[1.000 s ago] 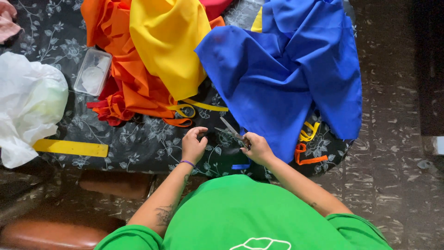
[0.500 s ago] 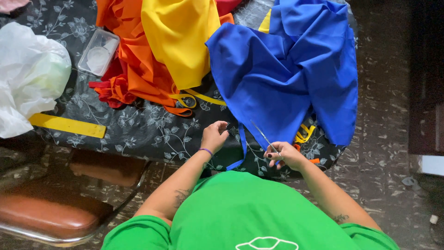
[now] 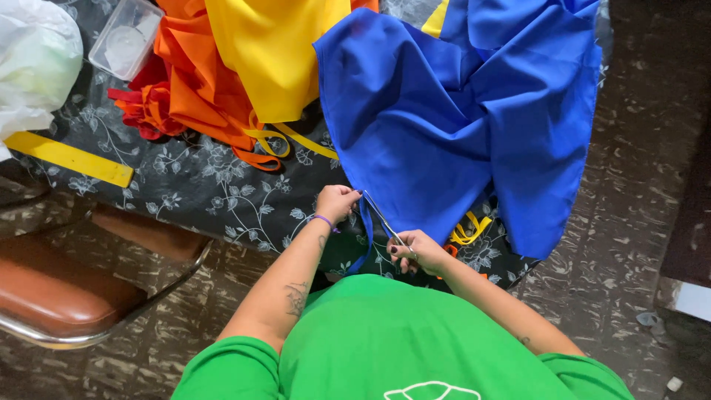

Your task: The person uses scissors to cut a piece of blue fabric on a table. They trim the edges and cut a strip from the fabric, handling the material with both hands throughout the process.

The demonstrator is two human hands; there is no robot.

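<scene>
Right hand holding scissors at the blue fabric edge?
Yes: the right hand grips scissors whose blades point up along the edge of the blue fabric, while the left hand pinches that edge.

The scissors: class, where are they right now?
In the head view, the scissors sit in the right hand, blades at the blue fabric's lower edge, beside the left hand.

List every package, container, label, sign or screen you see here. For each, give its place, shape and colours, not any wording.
Clear plastic box: table's top left, rectangular, see-through, pale contents.
White plastic bag: far left edge, crumpled, translucent white with a greenish tint.
White outline emblem: on the green shirt, bottom edge.
No signs or screens visible.
</scene>
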